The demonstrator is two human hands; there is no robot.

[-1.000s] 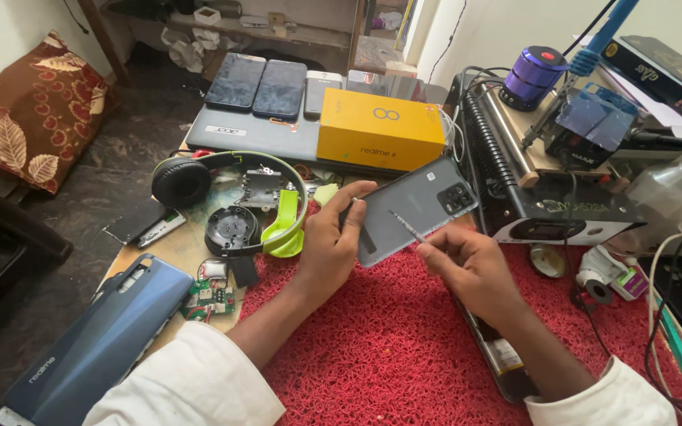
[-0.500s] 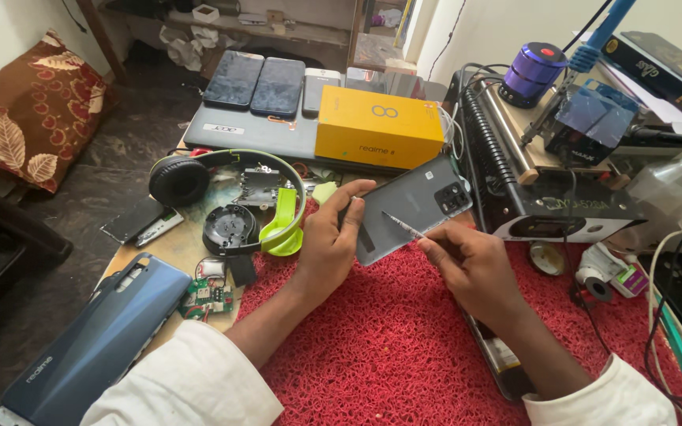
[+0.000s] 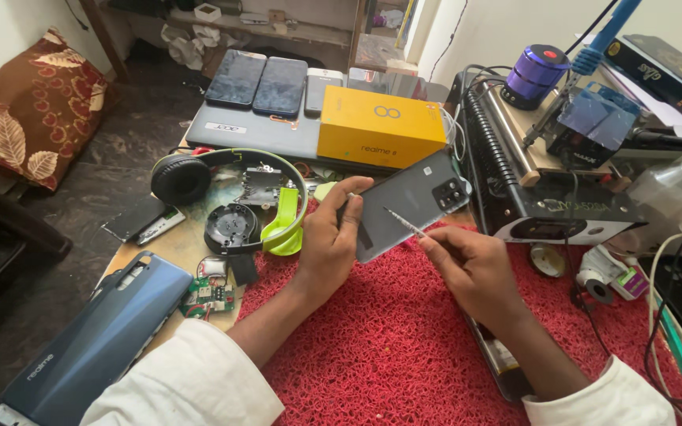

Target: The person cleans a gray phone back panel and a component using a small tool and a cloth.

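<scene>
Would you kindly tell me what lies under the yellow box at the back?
The yellow box rests on a closed grey laptop, beside three dark phones also lying on it. The part of the lid beneath the box is covered.

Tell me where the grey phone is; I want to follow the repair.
In the head view, the grey phone sits centre, back up, held by the left hand, just below the yellow box.

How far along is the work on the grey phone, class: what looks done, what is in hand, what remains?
Done: the grey phone is off the red mat, back up, gripped by the left hand. In hand: the right hand aims a thin metal tool at its back; whether the tip touches is unclear. Left: the back cover looks closed, with no gap showing, so opening seems yet to come.
</scene>
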